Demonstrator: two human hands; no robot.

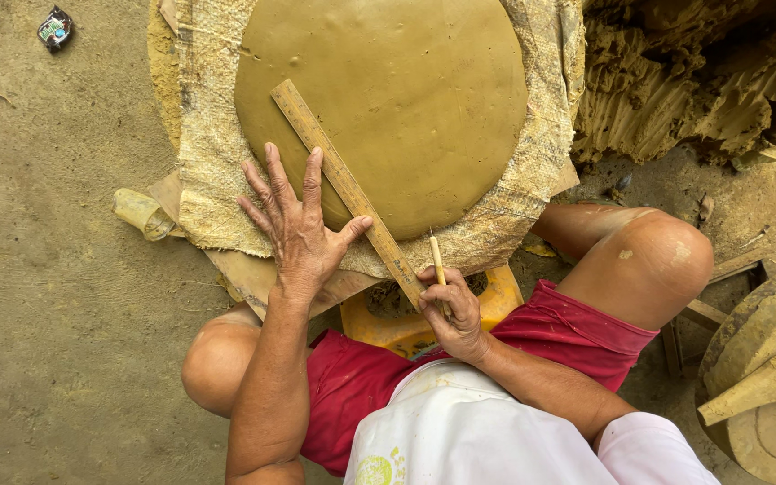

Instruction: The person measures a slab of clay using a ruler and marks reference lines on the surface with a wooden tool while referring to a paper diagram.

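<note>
We see the ruler [345, 189] lying flat across the lower left part of the clay disc [388, 99], its long axis running on a diagonal: the far end points up and to the left, onto the clay, and the near end points down and to the right, past the disc's edge and over the sacking [217, 162] toward the person's lap. The left hand [298, 229] lies spread, palm down, with fingers splayed on the sacking and the clay's edge, and the thumb touching the ruler's side; its grip is wide and holds nothing. The right hand [453, 314] sits at the ruler's near end, its grip narrow and closed around a thin stick [438, 268]. The stick stands nearly upright in the view, tip pointing away from the person, just beside the ruler's lower right edge, over the sacking at the rim of the clay. Under the sacking we make out a board [244, 274] and a yellow stool [496, 301] between the knees. To the right lies a heap of raw clay [684, 90].
</note>
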